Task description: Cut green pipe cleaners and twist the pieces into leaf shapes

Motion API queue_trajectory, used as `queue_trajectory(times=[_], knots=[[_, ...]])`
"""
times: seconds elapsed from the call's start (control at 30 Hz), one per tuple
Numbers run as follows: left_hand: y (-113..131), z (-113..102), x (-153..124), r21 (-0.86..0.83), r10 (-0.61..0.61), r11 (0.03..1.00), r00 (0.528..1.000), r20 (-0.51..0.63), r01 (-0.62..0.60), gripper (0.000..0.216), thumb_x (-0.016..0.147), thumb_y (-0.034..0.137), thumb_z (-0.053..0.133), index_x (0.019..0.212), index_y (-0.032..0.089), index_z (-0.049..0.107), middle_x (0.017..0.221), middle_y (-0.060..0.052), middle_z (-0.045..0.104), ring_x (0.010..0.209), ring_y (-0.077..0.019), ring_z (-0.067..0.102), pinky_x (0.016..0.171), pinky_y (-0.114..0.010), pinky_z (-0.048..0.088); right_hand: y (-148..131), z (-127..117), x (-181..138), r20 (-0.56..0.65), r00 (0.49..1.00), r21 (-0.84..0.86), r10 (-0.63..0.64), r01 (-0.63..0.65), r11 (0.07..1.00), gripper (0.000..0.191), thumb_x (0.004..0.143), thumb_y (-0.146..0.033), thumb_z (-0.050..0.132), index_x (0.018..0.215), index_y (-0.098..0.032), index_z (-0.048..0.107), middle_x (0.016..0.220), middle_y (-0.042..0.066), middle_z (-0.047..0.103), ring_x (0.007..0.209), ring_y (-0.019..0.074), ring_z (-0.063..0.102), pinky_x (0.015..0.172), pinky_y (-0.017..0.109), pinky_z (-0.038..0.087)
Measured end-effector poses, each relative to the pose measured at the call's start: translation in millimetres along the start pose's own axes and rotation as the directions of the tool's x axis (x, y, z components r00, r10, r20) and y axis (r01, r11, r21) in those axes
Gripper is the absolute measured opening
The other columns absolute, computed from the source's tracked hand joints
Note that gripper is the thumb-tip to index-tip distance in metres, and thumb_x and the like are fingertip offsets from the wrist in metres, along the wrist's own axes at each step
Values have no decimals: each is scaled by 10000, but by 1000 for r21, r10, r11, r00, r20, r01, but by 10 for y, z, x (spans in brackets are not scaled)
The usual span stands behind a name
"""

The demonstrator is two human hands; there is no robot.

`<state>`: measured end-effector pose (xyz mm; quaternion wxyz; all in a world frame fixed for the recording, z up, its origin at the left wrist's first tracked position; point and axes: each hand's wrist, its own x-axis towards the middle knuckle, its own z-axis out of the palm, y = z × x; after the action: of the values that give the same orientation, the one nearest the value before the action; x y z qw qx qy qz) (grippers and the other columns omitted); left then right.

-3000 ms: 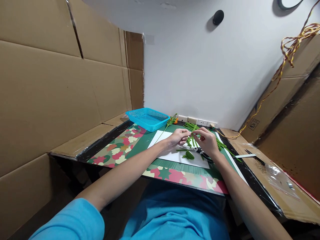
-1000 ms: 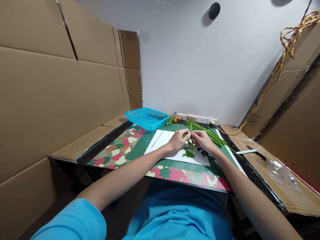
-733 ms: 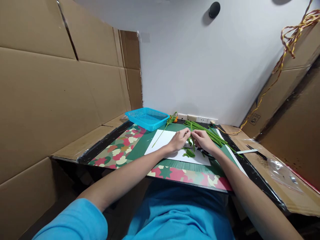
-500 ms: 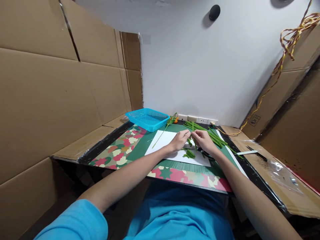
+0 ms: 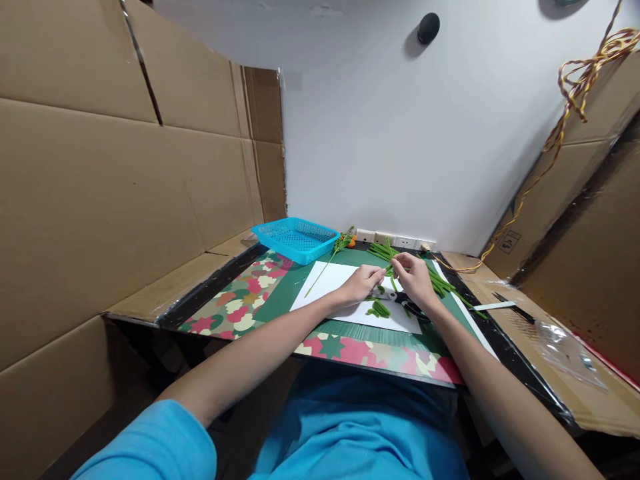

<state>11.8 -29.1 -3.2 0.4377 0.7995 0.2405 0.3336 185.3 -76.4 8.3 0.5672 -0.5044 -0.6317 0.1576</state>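
Two bare hands work close together over a white paper sheet [image 5: 357,317] on a green mat [image 5: 274,301]; the left hand [image 5: 364,285] has its fingertips pinched on a thin green fuzzy strip [image 5: 389,269]; the right hand [image 5: 416,279] grips the same strip between thumb and fingers; the strip sits in the gap between them, above the paper; black-handled scissors [image 5: 401,299] lie just below, partly hidden by the right hand; a small pile of short green fuzzy pieces [image 5: 381,309] is on the paper nearer the body; a bundle of long green fuzzy sticks [image 5: 441,283] lies behind and beside the right hand; a light-blue perforated plastic basket [image 5: 301,257] stands at the far left, a long-stemmed orange flower [image 5: 341,243] touching or just beside it, cannot tell which.
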Motion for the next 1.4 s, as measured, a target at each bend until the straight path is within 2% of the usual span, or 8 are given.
queue_trajectory(times=[0.1, 0.23, 0.43, 0.67, 0.8, 1.0, 1.23, 1.4], knots=[[14, -10, 3, 85, 26, 996, 999, -41, -23, 523, 948, 637, 456, 716, 172, 522, 641, 9, 489, 580, -112, 426, 573, -253, 318, 7, 6, 3, -24, 1000, -28, -15, 14, 999, 426, 896, -572, 601, 948, -156, 678, 610, 31, 637, 509, 162, 538, 484, 261, 387], [41, -21, -5, 191, 50, 981, 997, -65, -37, 510, 957, 584, 459, 685, 164, 552, 650, -13, 544, 601, -129, 460, 592, -271, 314, 4, -12, 3, 12, 1000, -45, -29, 29, 999, 402, 893, -536, 605, 900, -150, 718, 608, 47, 651, 509, 171, 555, 498, 273, 411], [22, -17, -12, 231, 26, 973, 996, -80, -7, 478, 954, 524, 468, 669, 157, 581, 603, -4, 529, 559, -126, 444, 571, -276, 292, 90, -94, 15, 184, 982, -123, -50, 73, 990, 335, 921, -395, 547, 957, -150, 773, 636, 46, 683, 527, 166, 573, 532, 263, 431], [-25, -39, 19, 190, -14, 981, 993, -121, 37, 511, 907, 581, 533, 661, 143, 627, 589, -17, 558, 536, -123, 441, 551, -277, 279, 160, -113, 3, 243, 968, -341, -59, 142, 929, 362, 964, -326, 489, 1093, -185, 797, 711, 47, 734, 575, 175, 618, 601, 273, 436], [-27, -44, 48, 57, -38, 997, 984, -175, 49, 540, 844, 639, 612, 656, 133, 630, 577, -13, 541, 515, -103, 420, 529, -266, 273, 121, -102, -9, 253, 966, -396, -47, 148, 906, 365, 977, -327, 481, 1125, -212, 794, 758, 53, 753, 620, 193, 635, 608, 273, 422], [34, -31, 58, -135, -57, 991, 961, -271, 21, 549, 803, 674, 659, 660, 147, 599, 543, 23, 462, 512, -88, 381, 529, -252, 277, 87, -82, -21, 269, 960, -409, -76, 186, 893, 337, 987, -344, 476, 1032, -211, 782, 790, 61, 749, 622, 187, 611, 613, 267, 397], [57, -53, 50, -50, 3, 999, 967, -255, -16, 554, 847, 677, 598, 650, 160, 583, 555, 24, 455, 535, -103, 389, 535, -255, 278, 47, -70, -45, 280, 956, -435, -85, 205, 877, 254, 975, -297, 469, 929, -220, 707, 822, 54, 718, 684, 188, 607, 608, 256, 365], [-40, -89, 98, 72, 61, 997, 940, -335, -39, 486, 877, 610, 598, 682, 165, 587, 627, 11, 519, 611, -124, 449, 600, -267, 341, 48, -78, -21, 224, 970, -449, -97, 191, 873, 256, 974, -326, 480, 867, -217, 684, 850, 54, 704, 721, 191, 600, 639, 264, 383]])
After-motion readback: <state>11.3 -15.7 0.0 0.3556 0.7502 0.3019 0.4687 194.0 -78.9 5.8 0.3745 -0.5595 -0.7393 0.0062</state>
